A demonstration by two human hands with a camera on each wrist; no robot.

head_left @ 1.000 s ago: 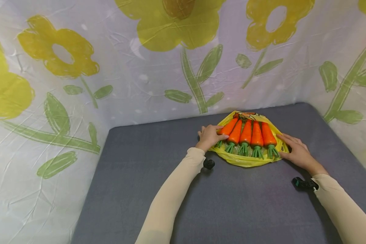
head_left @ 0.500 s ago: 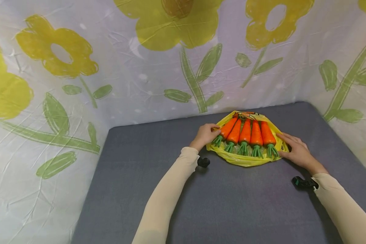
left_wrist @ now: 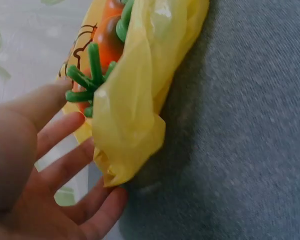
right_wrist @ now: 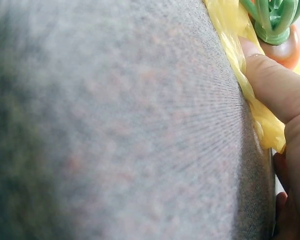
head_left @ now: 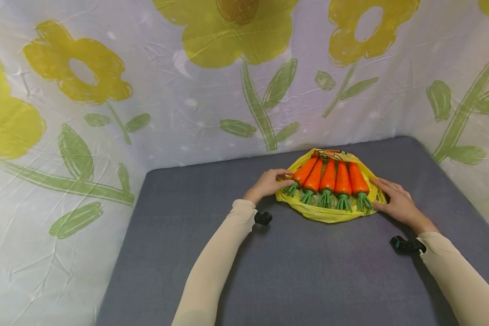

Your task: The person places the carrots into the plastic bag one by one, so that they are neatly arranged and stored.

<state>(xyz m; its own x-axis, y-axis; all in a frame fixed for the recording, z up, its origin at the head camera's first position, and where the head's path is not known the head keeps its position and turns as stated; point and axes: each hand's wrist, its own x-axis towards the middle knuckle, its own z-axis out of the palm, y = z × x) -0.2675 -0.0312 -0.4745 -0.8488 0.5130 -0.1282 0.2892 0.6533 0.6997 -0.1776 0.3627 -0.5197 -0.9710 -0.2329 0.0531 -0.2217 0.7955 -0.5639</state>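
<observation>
A yellow plastic bag (head_left: 328, 216) lies on the grey table with its mouth spread wide. Several orange carrots (head_left: 327, 176) with green stubby tops (head_left: 325, 199) sit side by side in it, tops toward me, thin ends bunched at the back. They look like toys. My left hand (head_left: 267, 184) is at the bag's left edge, fingers spread and relaxed, thumb near the leftmost carrot's top (left_wrist: 91, 80). At the right edge rests my right hand (head_left: 400, 206), fingers fairly straight against the plastic. Its thumb (right_wrist: 275, 85) touches the bag's rim in the right wrist view; most of its fingers are hidden there.
The grey table (head_left: 187, 226) reaches back to a pale cloth backdrop (head_left: 179, 113) printed with yellow flowers and green leaves. The cloth hangs behind the table and along both sides. A black wrist device (head_left: 407, 244) is strapped on the right forearm, another (head_left: 263, 218) on the left.
My left hand has drawn back leftward from the leftmost carrot, whose green top now shows more fully. The carrot's top end sits slightly further left. My right hand has stayed in place.
</observation>
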